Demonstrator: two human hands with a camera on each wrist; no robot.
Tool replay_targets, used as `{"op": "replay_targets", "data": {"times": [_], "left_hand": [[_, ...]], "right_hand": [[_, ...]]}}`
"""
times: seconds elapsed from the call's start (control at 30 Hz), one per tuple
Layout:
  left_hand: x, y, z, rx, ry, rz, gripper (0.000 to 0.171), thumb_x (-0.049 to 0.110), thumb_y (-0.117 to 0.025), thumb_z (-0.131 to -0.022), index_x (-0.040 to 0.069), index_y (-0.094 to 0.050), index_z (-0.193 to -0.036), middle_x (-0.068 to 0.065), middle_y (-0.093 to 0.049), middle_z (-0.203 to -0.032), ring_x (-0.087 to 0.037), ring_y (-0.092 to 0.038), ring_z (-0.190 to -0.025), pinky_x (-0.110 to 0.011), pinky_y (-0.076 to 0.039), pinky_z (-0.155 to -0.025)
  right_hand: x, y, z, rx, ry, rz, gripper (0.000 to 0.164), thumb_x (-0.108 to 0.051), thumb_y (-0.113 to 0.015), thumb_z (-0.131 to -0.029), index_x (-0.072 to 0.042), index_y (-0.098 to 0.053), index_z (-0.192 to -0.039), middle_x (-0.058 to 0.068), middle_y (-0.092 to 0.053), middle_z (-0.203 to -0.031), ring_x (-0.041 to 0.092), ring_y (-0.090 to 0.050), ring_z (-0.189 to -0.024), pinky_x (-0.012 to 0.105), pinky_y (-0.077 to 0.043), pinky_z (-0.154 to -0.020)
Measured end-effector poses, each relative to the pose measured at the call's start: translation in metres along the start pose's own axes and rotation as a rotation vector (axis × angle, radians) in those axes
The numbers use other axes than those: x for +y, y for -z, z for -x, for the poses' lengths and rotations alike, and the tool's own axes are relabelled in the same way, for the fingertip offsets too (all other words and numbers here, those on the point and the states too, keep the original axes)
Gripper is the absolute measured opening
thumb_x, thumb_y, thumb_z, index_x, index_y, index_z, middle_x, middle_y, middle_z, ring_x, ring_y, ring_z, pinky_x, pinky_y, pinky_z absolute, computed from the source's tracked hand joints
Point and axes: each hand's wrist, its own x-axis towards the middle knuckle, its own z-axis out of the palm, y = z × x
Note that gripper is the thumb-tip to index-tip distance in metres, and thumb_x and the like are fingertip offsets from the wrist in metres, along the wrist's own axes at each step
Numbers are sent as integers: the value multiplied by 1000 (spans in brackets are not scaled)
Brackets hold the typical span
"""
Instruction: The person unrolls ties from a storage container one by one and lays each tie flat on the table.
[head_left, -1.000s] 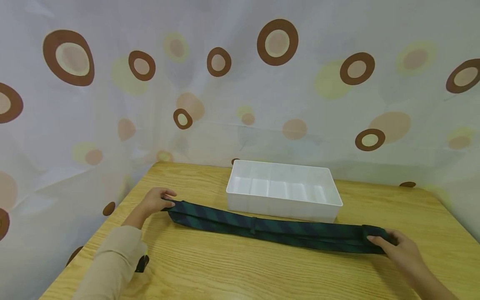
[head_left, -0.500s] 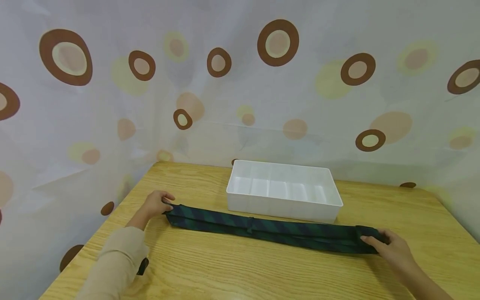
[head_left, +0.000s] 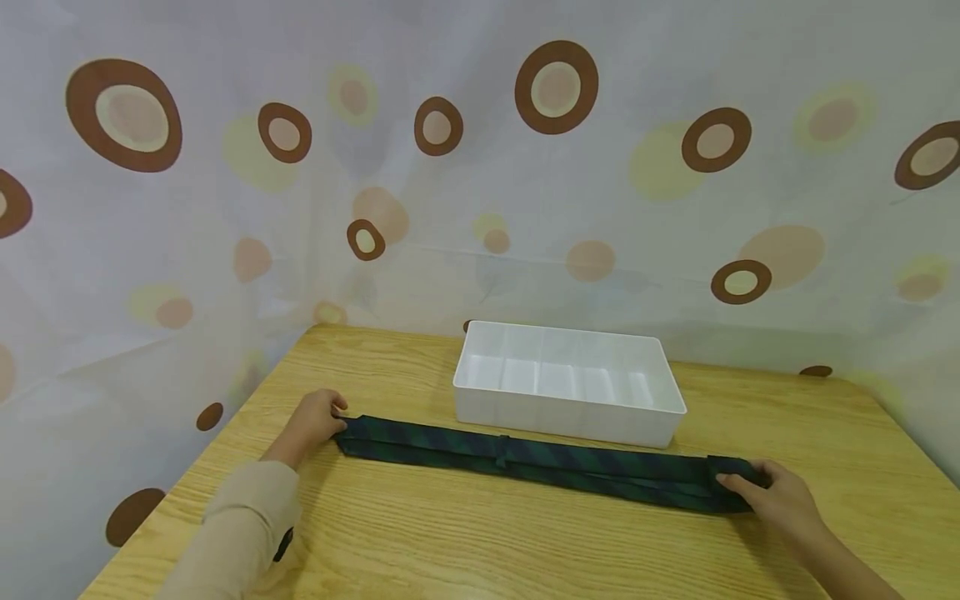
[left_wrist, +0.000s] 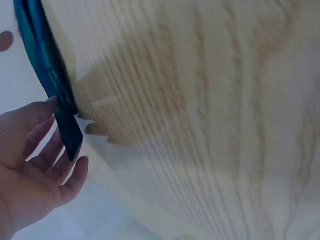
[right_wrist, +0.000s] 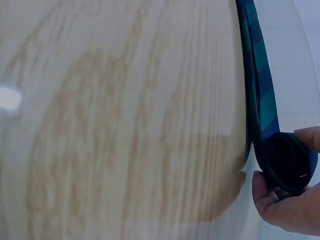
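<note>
A dark green and navy striped necktie (head_left: 585, 465) stretches across the wooden table, folded lengthwise, with a narrow loop band near its middle. At its left end my left hand (head_left: 311, 423) pinches the pointed tip; in the left wrist view the thumb lies on the near face of the tie and the fingers are behind it. My right hand (head_left: 783, 500) grips the other end, thumb in front. The right wrist view shows that end coiled into a loose roll (right_wrist: 289, 162) between thumb and fingers.
Just behind the tie stands a white rectangular plastic box (head_left: 566, 414) with a ribbed floor. A patterned curtain (head_left: 480, 183) borders the table (head_left: 450, 533) at the back and left. A small black object (head_left: 283, 544) shows beside my left sleeve.
Both hands have come down slightly with the tie, which lies lower toward the table. My right hand has shifted a little to the left.
</note>
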Motion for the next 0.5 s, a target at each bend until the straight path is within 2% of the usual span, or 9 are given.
{"op": "replay_targets", "data": {"times": [0.07, 0.1, 0.2, 0.37, 0.5], "left_hand": [[3, -1, 2, 4, -13, -98, 21, -2, -65, -79, -7, -62, -99, -19, -64, -90, -28, -62, -84, -40, -51, -75], [14, 4, 8, -23, 0, -137, 23, -1, -64, -81, -10, -60, -103, -24, -62, -99, -36, -60, -91, -45, -50, -78], [19, 0, 9, -24, -37, -234, 25, 3, -65, -83, -6, -60, -106, -22, -61, -104, -35, -60, -94, -45, -50, -78], [26, -8, 13, 3, -124, -291, 28, 6, -67, -82, -4, -60, -107, -19, -60, -102, -31, -60, -90, -42, -51, -74], [34, -13, 16, -5, -169, -313, 30, 9, -66, -84, -5, -59, -110, -21, -60, -108, -34, -60, -98, -42, -51, -79]], "right_hand": [[1, 0, -1, 20, 16, 65, 82, -47, -46, -93, 20, -23, -135, 43, -20, -138, 58, -25, -123, 61, -31, -101], [1, 0, -1, 27, 24, 93, 82, -46, -47, -93, 21, -24, -134, 44, -21, -137, 59, -26, -122, 61, -32, -100], [0, 0, -2, 40, 47, 152, 81, -45, -48, -93, 22, -25, -132, 45, -23, -136, 60, -27, -121, 62, -33, -98], [0, -1, -3, 67, 103, 201, 77, -43, -48, -93, 22, -28, -131, 44, -29, -133, 59, -32, -118, 62, -37, -94], [0, -4, -1, 118, 183, 239, 68, -37, -51, -93, 19, -33, -128, 45, -40, -124, 59, -42, -110, 59, -44, -83]]}}
